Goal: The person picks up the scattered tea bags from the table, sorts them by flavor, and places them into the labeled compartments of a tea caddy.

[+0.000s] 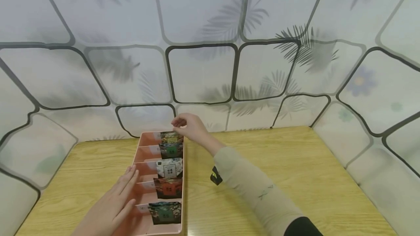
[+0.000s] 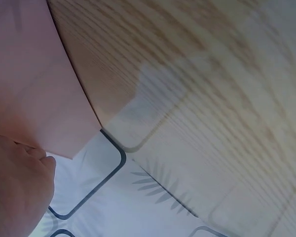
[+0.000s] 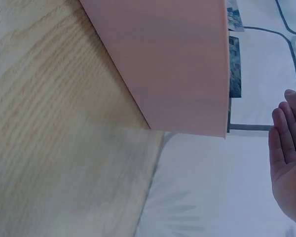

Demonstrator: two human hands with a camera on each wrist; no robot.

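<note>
A long pink divided box [image 1: 144, 170] stands on the table, its compartments in a row. Small printed sachets stand upright along its right side: a yellow-labelled one [image 1: 171, 138] at the far end, then a green one [image 1: 171, 151], a white one [image 1: 169, 169], a red one [image 1: 168, 188] and a dark green one [image 1: 165, 213] nearest. My left hand [image 1: 109, 203] rests with extended fingers on the box's left edge. Just above the far right corner is my right hand [image 1: 191, 126], fingers loosely bent, with nothing visible in it; the right wrist view shows this hand [image 3: 291, 158] beside the box wall [image 3: 177, 64].
The wood-grain table [image 1: 262, 156] extends to the right of the box. A patterned curtain [image 1: 203, 72] hangs close behind the table and along both sides. A small black object [image 1: 215, 176] with a yellow-green mark shows beside the right sleeve [image 1: 256, 188].
</note>
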